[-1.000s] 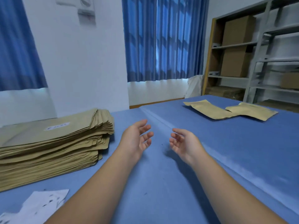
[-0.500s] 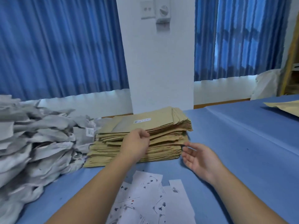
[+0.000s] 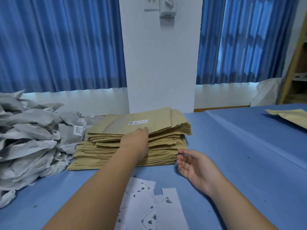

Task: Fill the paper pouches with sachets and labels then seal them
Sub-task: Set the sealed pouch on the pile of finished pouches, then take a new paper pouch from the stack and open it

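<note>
A tall stack of brown paper pouches (image 3: 159, 120) lies on the blue table (image 3: 240, 155), the top one bearing a small white sticker. My left hand (image 3: 136, 141) reaches onto the stack's front edge near the top; its fingers are hidden behind the back of the hand. My right hand (image 3: 196, 168) hovers palm up with relaxed fingers and holds nothing, just off the stack's right front corner. A heap of grey sachets (image 3: 29, 138) fills the left side. White printed labels (image 3: 149, 206) lie scattered on the table between my forearms.
A brown pouch (image 3: 289, 117) lies at the table's far right edge. A white wall pillar and blue curtains stand behind the table. A wooden shelf edge (image 3: 294, 63) shows at the right.
My view swung left from the open table to the pouch stack and the sachets. My left hand has moved onto the stack, and my right hand has come close to its corner.
</note>
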A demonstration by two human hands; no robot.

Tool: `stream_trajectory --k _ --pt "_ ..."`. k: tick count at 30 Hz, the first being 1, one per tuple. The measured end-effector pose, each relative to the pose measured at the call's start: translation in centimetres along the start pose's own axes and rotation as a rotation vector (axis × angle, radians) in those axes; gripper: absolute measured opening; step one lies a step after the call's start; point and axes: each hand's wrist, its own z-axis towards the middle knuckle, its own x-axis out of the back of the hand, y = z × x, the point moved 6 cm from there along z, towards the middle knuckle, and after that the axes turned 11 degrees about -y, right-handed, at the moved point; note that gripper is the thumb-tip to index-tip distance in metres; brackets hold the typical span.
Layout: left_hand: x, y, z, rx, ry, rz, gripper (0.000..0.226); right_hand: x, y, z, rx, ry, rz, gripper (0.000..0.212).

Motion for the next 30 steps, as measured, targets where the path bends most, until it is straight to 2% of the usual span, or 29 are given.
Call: stream_trajectory --k 5,8,10,12,14,15,17,19,21,23,24,25,27,30 --pt "0.7 0.5 -1.1 -0.090 0.222 0.072 0.027 -0.3 0.1 0.0 0.015 -0.032 -0.060 0.021" --pt "1.1 1.4 -2.9 -0.188 0.368 0.080 0.028 -1.4 0.0 -0.1 0.058 -0.095 -0.184 0.046" --pt "1.7 2.8 -5.0 -0.355 0.508 0.063 0.021 -2.3 0.3 0.0 0.074 -0.132 -0.251 0.057" --pt "1.9 4.3 -6.8 -0.576 0.577 0.028 0.016 -3.5 0.7 -0.1 0.070 -0.197 -0.300 0.055" --pt "1.2 5.0 -7.8 -0.693 0.467 -0.043 0.019 -4.4 0.8 -0.2 0.088 -0.215 -0.282 0.045" --pt "0.7 4.6 -8.1 -0.681 0.390 -0.123 0.025 -4.5 0.8 -0.3 0.105 -0.189 -0.258 0.037" --pt "-0.1 2.1 -8.5 -0.543 0.335 -0.380 0.033 -4.2 0.4 -0.6 0.142 -0.085 -0.261 0.020" --pt "-0.5 -1.6 -9.5 -0.339 0.362 -0.592 0.037 -4.1 0.1 -1.0 0.156 -0.028 -0.263 0.021" --pt "-0.8 -5.8 -10.7 -0.110 0.409 -0.706 0.040 -4.2 -0.2 -1.3 0.165 -0.018 -0.218 0.019" --pt "-1.7 -9.7 -12.2 0.108 0.381 -0.864 0.041 -4.5 -0.3 -1.5 0.161 -0.016 -0.168 0.016" --pt "-2.4 -11.2 -12.8 0.167 0.325 -1.039 0.036 -4.8 -0.2 -1.6 0.153 -0.025 -0.153 0.015" --pt "-3.2 -12.2 -13.3 0.188 0.253 -1.286 0.027 -5.1 -0.1 -1.7 0.142 -0.041 -0.140 0.015" --pt "-4.4 -13.0 -14.3 0.187 0.127 -1.750 0.024 -5.8 0.4 -1.7 0.114 -0.073 -0.115 0.015" --pt "-5.0 -14.1 -15.9 0.260 0.113 -2.126 0.019 -6.5 1.1 -1.9 0.066 -0.115 -0.096 0.015"
